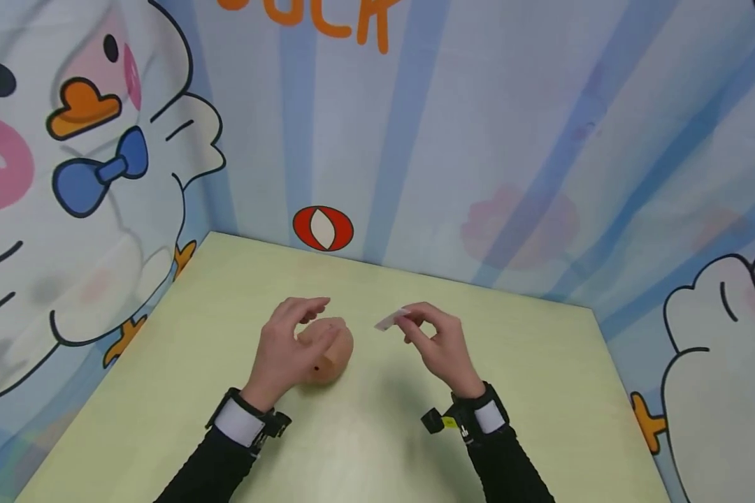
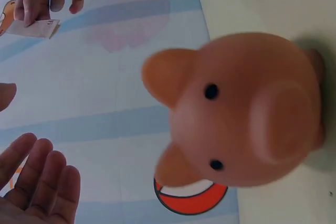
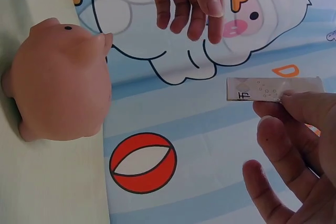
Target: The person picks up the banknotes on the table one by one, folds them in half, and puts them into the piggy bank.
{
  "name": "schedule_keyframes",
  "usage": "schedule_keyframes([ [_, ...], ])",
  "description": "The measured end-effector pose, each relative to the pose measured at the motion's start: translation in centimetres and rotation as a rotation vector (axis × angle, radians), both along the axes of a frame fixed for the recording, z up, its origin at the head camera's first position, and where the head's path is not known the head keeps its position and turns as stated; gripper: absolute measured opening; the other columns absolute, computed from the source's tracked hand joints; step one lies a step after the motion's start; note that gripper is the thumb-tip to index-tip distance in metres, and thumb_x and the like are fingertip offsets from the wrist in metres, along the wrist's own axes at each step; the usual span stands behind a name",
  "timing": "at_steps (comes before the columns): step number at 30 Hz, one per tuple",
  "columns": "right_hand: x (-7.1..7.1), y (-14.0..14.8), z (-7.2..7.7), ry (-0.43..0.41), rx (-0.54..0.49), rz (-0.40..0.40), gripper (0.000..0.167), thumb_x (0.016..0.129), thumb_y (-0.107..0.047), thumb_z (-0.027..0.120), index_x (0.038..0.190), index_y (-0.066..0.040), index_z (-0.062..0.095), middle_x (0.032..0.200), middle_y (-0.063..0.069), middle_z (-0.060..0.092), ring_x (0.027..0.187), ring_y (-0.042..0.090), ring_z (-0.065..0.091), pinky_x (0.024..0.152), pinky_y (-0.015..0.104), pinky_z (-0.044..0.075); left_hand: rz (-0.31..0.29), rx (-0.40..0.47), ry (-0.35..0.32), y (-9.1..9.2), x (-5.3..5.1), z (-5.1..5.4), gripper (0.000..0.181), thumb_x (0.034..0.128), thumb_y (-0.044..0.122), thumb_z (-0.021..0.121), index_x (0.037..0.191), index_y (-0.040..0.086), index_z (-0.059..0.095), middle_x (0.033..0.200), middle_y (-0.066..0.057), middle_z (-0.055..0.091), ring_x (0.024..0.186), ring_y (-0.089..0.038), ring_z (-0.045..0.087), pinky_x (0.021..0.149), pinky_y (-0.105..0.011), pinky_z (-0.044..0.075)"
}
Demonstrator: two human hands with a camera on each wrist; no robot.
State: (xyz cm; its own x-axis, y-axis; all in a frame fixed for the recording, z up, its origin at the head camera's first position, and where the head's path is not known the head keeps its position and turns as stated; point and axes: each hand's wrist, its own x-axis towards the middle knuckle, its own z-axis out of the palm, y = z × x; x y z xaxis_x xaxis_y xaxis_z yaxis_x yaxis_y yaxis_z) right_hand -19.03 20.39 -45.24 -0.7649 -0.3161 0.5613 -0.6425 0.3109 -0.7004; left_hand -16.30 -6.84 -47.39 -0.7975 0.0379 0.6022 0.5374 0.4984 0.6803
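A pink-orange piggy bank (image 1: pixel 335 356) stands on the table, its ears, dark eyes and snout showing in the left wrist view. Above it hovers my left hand (image 1: pixel 287 349), fingers loosely bent and holding nothing; in the left wrist view they are apart from the pig. To the right, my right hand (image 1: pixel 439 342) pinches a small folded banknote (image 3: pixel 254 89) between thumb and index finger. The note is a narrow pale strip with printed marks, held in the air with its free end toward the piggy bank. Any slot in the bank is hidden from these views.
The pale yellow table (image 1: pixel 528 391) runs back to a cloth backdrop (image 1: pixel 428 161) with blue stripes and cartoon ducks. A red and white ball (image 1: pixel 323 228) is printed low on the cloth. Both wrists carry strapped cameras.
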Motion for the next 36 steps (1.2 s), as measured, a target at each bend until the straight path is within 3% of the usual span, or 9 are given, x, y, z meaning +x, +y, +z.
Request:
schedule_keyframes([
  [8,-2.3,-2.1,-0.4,-0.011,0.09,0.052,0.014,0.1,-0.003,0.074,0.114,-0.006,0.077,0.091,0.008,0.075,0.071,0.014,0.065,0.063,0.026,0.049,0.02,-0.083,-0.315,-2.1,-0.1,-2.6,0.083,0.0866,0.045,0.089,0.153,0.009,0.053,0.148,-0.016,0.055,0.129,-0.034,0.054,0.097,-0.059,0.054],
  [14,-3.8,-3.7,-1.2,-0.044,0.127,0.105,0.014,0.1,-0.004,0.074,0.114,-0.005,0.077,0.09,0.008,0.075,0.071,0.014,0.065,0.063,0.026,0.053,0.011,-0.124,-0.466,-2.3,-0.4,-5.1,0.105,0.0815,0.055,0.09,0.162,0.012,0.039,0.159,-0.017,0.045,0.141,-0.039,0.047,0.103,-0.066,0.051],
  [18,-4.7,-4.7,-1.9,-0.023,0.172,0.134,0.013,0.101,-0.006,0.073,0.114,-0.007,0.078,0.093,0.009,0.076,0.072,0.013,0.066,0.063,0.026,0.055,0.019,-0.146,-0.472,-1.9,-0.6,-6.6,0.112,0.0779,0.056,0.092,0.163,0.009,0.036,0.16,-0.02,0.044,0.143,-0.042,0.046,0.103,-0.067,0.052],
  [23,-5.2,-5.6,-2.6,0.031,0.262,0.14,0.012,0.101,-0.008,0.074,0.113,-0.009,0.079,0.099,0.002,0.078,0.078,0.012,0.067,0.066,0.026,0.055,0.033,-0.167,-0.417,-1.4,-0.5,-7.8,0.109,0.0784,0.049,0.094,0.16,0.003,0.039,0.155,-0.023,0.049,0.138,-0.044,0.049,0.101,-0.064,0.053],
  [28,-5.5,-6.1,-2.8,0.076,0.364,0.146,0.012,0.1,-0.008,0.076,0.111,-0.01,0.079,0.102,0.001,0.079,0.084,0.014,0.067,0.071,0.028,0.057,0.038,-0.143,-0.375,-1.1,-0.3,-8.2,0.102,0.0782,0.043,0.096,0.155,0.0,0.043,0.149,-0.022,0.052,0.133,-0.042,0.053,0.101,-0.062,0.054],
  [36,-5.6,-7.1,-2.3,0.142,0.507,0.206,0.012,0.099,-0.007,0.076,0.111,-0.009,0.08,0.104,0.002,0.08,0.09,0.015,0.072,0.082,0.034,0.061,0.035,-0.111,-0.375,-1.2,0.0,-8.2,0.09,0.0799,0.037,0.095,0.147,0.002,0.047,0.141,-0.02,0.055,0.124,-0.037,0.057,0.097,-0.055,0.056],
])
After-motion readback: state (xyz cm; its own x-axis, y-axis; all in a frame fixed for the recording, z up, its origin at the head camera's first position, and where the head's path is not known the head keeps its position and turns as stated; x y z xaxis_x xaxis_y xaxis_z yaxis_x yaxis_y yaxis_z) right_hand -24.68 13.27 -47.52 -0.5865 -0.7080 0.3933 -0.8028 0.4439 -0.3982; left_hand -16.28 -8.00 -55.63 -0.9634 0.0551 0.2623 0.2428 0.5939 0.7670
